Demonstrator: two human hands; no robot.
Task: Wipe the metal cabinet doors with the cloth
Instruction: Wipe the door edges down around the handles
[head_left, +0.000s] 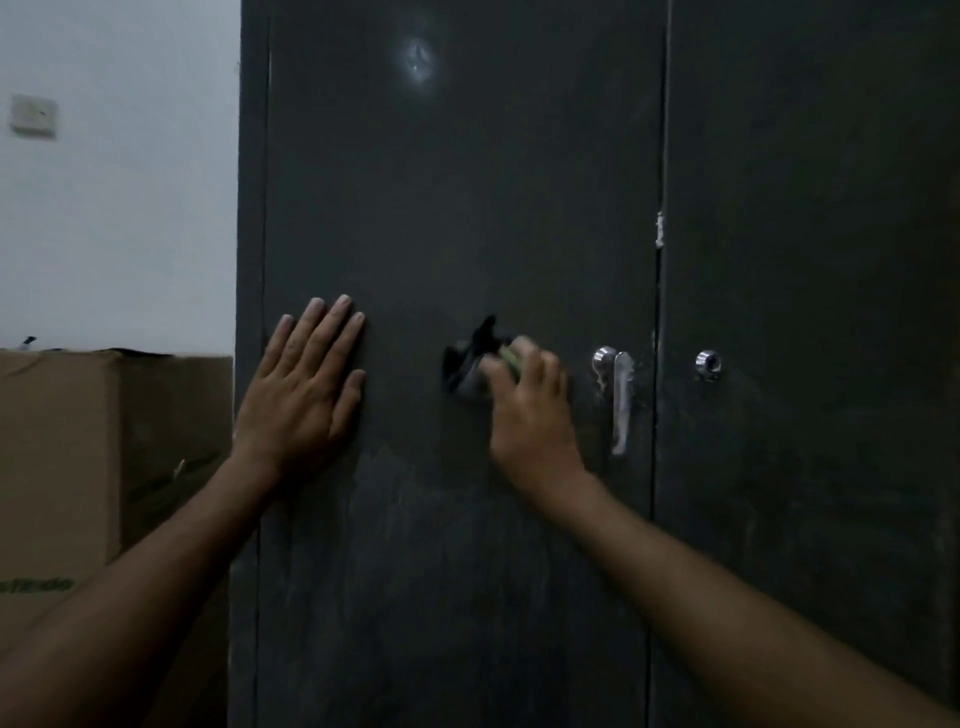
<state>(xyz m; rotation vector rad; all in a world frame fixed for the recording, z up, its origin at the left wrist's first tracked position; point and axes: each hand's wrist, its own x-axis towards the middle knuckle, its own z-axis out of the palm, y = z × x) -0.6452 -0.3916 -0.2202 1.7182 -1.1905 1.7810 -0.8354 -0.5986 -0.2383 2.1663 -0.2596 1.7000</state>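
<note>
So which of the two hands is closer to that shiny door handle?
The right hand, holding the cloth against the door, is just left of the handle. The left hand lies flat much farther left, near the door's edge.

Two bare forearms with no sleeves, watch or rings lead up to the left hand and right hand.

The dark cabinet door stands upright and carries what touches it. The left hand lies flat on it, fingers straight. The right hand presses a cloth to it — just left of the handle. A lock sits on the next door — both doors closed.
</note>
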